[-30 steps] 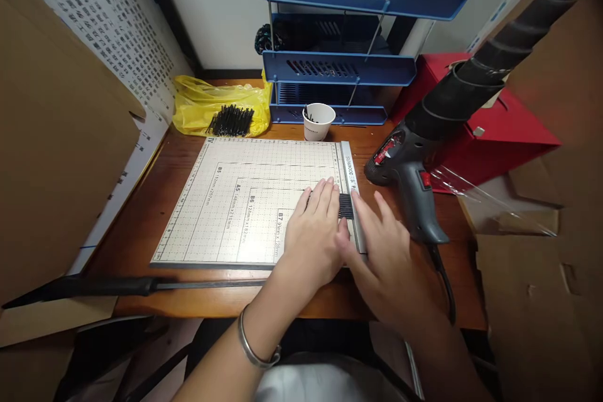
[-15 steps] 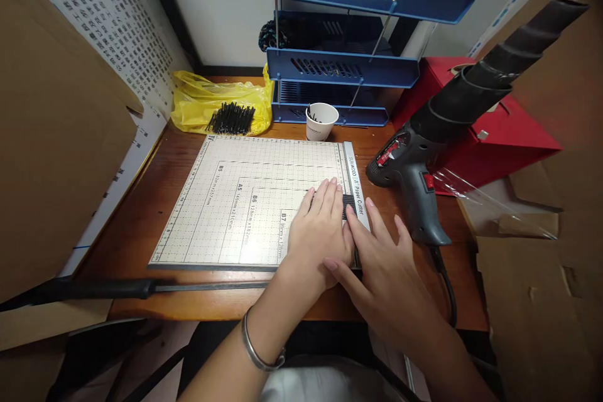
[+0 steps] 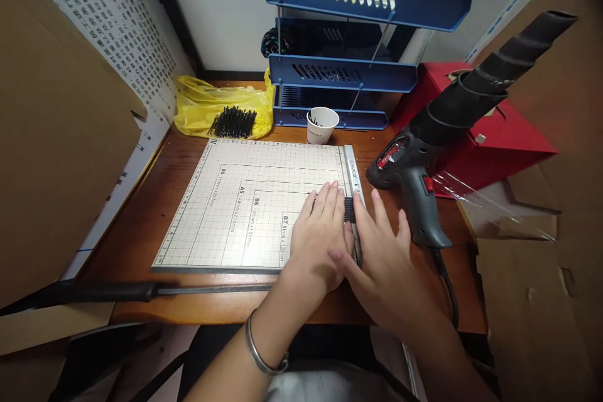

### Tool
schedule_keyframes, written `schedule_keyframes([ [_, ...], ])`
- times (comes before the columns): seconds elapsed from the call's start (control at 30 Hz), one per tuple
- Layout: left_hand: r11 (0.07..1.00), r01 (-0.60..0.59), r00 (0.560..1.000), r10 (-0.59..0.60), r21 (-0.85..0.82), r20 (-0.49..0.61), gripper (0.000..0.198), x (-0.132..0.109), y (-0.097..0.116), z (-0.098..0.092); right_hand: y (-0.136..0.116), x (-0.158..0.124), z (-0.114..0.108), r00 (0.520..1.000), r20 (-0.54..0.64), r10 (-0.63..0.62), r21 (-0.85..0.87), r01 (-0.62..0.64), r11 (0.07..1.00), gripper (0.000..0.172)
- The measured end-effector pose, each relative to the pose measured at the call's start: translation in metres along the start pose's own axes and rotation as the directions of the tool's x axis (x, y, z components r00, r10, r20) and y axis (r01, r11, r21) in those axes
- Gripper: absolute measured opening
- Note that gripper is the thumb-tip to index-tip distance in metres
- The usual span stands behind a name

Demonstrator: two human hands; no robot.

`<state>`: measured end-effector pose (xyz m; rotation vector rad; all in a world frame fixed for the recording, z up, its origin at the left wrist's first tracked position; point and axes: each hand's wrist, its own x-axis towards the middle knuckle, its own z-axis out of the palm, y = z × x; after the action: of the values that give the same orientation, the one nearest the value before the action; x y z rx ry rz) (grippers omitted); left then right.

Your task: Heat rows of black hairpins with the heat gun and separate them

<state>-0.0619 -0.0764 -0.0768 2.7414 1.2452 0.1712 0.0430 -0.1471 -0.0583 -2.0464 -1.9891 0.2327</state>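
Note:
A paper cutter with a printed grid and size marks lies on the desk, its long black-handled blade arm lowered to the left along the near side. My left hand lies flat across the board's right part, fingers stretched forward. From beneath it a row of thin black strips or tubes sticks out towards the cutter's right edge; the rest is hidden. My right hand has its fingers apart, the index fingertip close by the strip ends and the thumb near the left wrist.
A heat gun stands at the right, before a red box. A white paper cup with black pieces, a yellow plastic bag with a black pile, and a blue tiered tray rack are behind. Cardboard flanks the right.
My right hand has shifted slightly right, uncovering more of the strip ends. The left hand stays flat on the board. The whole view has dipped a little in the frame.

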Motion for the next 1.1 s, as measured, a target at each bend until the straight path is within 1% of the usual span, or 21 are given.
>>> schedule_keyframes([
  [0.13, 0.999, -0.028, 1.0, 0.027, 0.033, 0.014, 0.067, -0.001, 0.0, 0.003, -0.004, 0.012, 0.003, 0.996, 0.091, -0.004, -0.037, 0.007, 0.999, 0.09],
  [0.2, 0.998, -0.05, 0.999, 0.049, 0.044, 0.009, 0.071, -0.002, 0.0, 0.004, -0.005, 0.015, 0.005, 0.994, 0.107, -0.015, -0.052, 0.02, 0.998, 0.09],
  [0.37, 0.996, -0.087, 0.996, 0.088, 0.035, -0.017, 0.069, -0.005, -0.004, 0.001, 0.0, 0.013, 0.005, 0.989, 0.144, -0.016, -0.043, 0.022, 0.999, 0.092],
  [0.6, 0.997, -0.047, 0.991, 0.039, -0.055, -0.131, 0.063, -0.006, -0.006, -0.003, 0.003, 0.011, 0.005, 0.992, 0.129, -0.01, -0.002, 0.01, 1.0, 0.095],
  [0.73, 0.997, -0.028, 0.984, 0.014, -0.076, -0.179, 0.063, -0.016, -0.01, -0.009, 0.0, 0.012, 0.006, 0.993, 0.113, 0.017, 0.016, -0.019, 1.0, 0.089],
  [0.87, 0.997, -0.03, 0.982, 0.017, -0.066, -0.189, 0.061, -0.034, -0.018, -0.013, 0.001, 0.014, 0.005, 0.999, 0.031, 0.029, 0.1, -0.032, 0.995, 0.089],
  [0.97, 0.998, -0.023, 0.985, 0.014, -0.051, -0.169, 0.057, -0.041, -0.021, -0.012, 0.004, 0.016, 0.003, 0.996, -0.08, 0.03, 0.2, -0.013, 0.98, 0.086],
  [1.03, 0.999, -0.031, 0.986, 0.024, -0.042, -0.163, 0.056, -0.041, -0.022, -0.012, 0.007, 0.02, 0.0, 0.975, -0.204, 0.088, 0.264, -0.031, 0.964, 0.077],
  [1.1, 0.998, -0.045, 0.986, 0.039, -0.032, -0.162, 0.057, -0.04, -0.022, -0.013, 0.01, 0.027, -0.002, 0.93, -0.311, 0.194, 0.286, -0.103, 0.953, 0.067],
])
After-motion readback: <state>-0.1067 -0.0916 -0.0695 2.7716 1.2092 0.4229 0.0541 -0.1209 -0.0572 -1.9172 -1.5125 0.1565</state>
